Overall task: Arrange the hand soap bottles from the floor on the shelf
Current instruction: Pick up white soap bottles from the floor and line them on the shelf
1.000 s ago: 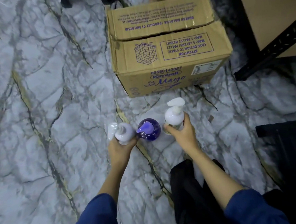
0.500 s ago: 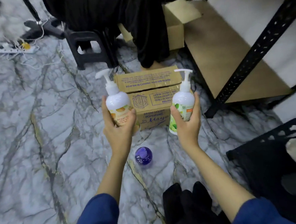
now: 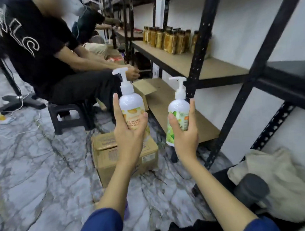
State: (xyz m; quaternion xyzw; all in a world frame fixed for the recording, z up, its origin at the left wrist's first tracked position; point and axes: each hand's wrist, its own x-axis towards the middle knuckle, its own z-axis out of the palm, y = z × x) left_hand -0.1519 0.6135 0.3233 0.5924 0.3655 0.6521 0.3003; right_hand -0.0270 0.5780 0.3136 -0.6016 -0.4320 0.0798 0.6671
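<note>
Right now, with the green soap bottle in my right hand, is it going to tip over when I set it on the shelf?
Probably somewhat tippy: the green bottle is tall, and its pump sticks out to one side. Its smooth glossy plastic may slip, so keep the right hand's grip until it stands on the flat wooden shelf, which should hold it steady.

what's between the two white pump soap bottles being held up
No object sits between the orange-label white pump bottle and the green-label white pump bottle; through the gap the head view shows only the wooden lower shelf board.

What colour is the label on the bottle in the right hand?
Green and white with a small orange patch, on the bottle held by the right hand; head view.
</note>
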